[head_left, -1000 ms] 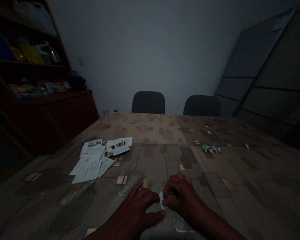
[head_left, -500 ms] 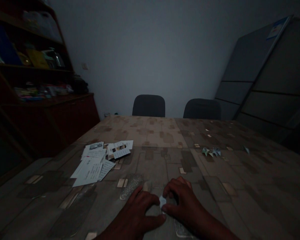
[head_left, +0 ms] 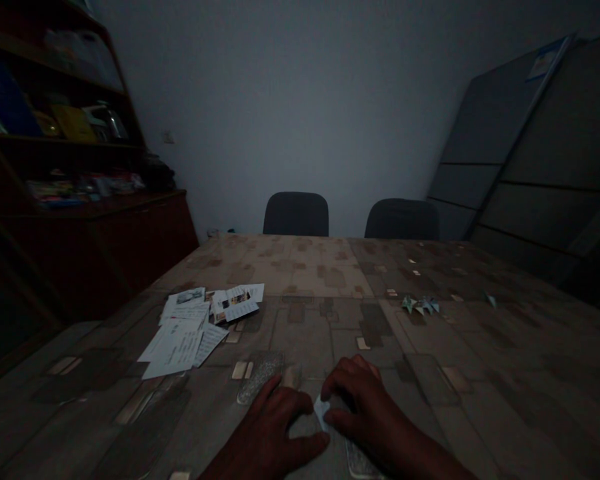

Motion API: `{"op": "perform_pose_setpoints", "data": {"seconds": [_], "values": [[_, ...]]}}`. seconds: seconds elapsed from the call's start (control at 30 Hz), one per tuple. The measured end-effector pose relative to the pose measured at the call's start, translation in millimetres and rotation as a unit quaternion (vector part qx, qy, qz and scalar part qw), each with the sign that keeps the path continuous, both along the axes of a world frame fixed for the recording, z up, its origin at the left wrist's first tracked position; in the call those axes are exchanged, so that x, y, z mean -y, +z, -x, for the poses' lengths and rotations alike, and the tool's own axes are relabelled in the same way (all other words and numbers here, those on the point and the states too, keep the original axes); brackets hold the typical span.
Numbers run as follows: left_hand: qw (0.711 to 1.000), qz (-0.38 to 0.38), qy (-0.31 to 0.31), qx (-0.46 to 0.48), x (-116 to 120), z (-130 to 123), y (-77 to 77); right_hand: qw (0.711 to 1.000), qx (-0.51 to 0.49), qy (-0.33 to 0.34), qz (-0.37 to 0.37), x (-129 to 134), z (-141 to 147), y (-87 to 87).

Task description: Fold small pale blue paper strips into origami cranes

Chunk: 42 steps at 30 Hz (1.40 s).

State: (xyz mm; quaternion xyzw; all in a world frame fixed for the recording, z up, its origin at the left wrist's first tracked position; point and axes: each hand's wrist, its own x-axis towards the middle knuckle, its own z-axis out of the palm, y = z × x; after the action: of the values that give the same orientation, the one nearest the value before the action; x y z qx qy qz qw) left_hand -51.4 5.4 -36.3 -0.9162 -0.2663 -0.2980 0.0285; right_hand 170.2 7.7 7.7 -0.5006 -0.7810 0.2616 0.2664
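Observation:
A small pale piece of paper (head_left: 321,411) lies between my two hands near the table's front edge. My right hand (head_left: 361,400) has its thumb and forefinger closed on the right side of this piece. Just left of it, my left hand (head_left: 283,427) has its thumb and forefinger apart, with the fingertips close to the paper's left side and nothing visibly gripped.
On the patterned tablecloth (head_left: 300,333), printed sheets (head_left: 177,343) are piled at the left. Several small folded papers (head_left: 420,305) lie at the right, another (head_left: 491,300) farther right. Two dark chairs (head_left: 296,215) stand behind the table.
The small paper is turned a little and shows more of a pointed shape between my hands. My left fingertips have shifted slightly left; the whole view has moved slightly.

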Motion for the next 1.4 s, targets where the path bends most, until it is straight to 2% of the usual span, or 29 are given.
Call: {"op": "perform_pose_setpoints", "data": {"seconds": [0.17,0.27,0.37,0.43,0.47,0.53,0.6,0.67,0.73,0.83,1.0,1.13,1.27,1.4], "values": [[0.997,0.069,-0.028,0.024,4.2,5.4,18.2,1.0,-0.009,0.009,0.0,-2.0,-1.3,-4.7],[0.988,0.135,-0.039,0.058,3.3,8.8,22.9,1.0,-0.021,0.007,0.014,-2.8,-0.5,-1.0],[0.967,0.215,0.016,0.136,1.7,9.0,26.0,0.997,-0.067,0.005,0.033,-1.7,0.1,8.0],[0.936,0.271,0.076,0.21,1.1,4.9,32.0,0.993,-0.107,-0.005,0.043,0.0,0.3,15.4],[0.916,0.327,0.073,0.22,1.0,1.4,36.5,0.991,-0.123,-0.013,0.044,0.9,0.5,19.3],[0.858,0.448,0.055,0.245,0.6,-7.9,47.1,0.988,-0.146,-0.022,0.042,2.9,1.2,26.6],[0.793,0.53,0.081,0.288,-0.2,-18.2,56.9,0.987,-0.153,-0.025,0.039,4.9,2.1,32.6],[0.746,0.582,0.096,0.31,-1.2,-27.4,63.1,0.988,-0.151,-0.025,0.036,6.8,3.1,36.6],[0.725,0.593,0.115,0.332,-1.9,-34.6,65.3,0.988,-0.151,-0.025,0.031,8.4,3.8,38.0],[0.718,0.587,0.138,0.347,-1.7,-41.6,63.6,0.983,-0.178,-0.033,0.039,10.5,4.7,36.0],[0.726,0.556,0.168,0.369,-1.5,-44.4,55.5,0.966,-0.232,-0.079,0.084,11.6,6.5,30.4],[0.738,0.536,0.161,0.377,1.4,-41.5,47.9,0.978,-0.183,-0.076,0.063,11.6,10.1,30.6],[0.775,0.503,0.164,0.344,10.2,-41.4,45.3,0.99,-0.126,-0.059,0.027,13.0,14.2,32.5],[0.814,0.471,0.174,0.292,16.4,-42.9,49.2,0.991,-0.127,-0.037,0.002,13.5,13.8,31.9]]}}
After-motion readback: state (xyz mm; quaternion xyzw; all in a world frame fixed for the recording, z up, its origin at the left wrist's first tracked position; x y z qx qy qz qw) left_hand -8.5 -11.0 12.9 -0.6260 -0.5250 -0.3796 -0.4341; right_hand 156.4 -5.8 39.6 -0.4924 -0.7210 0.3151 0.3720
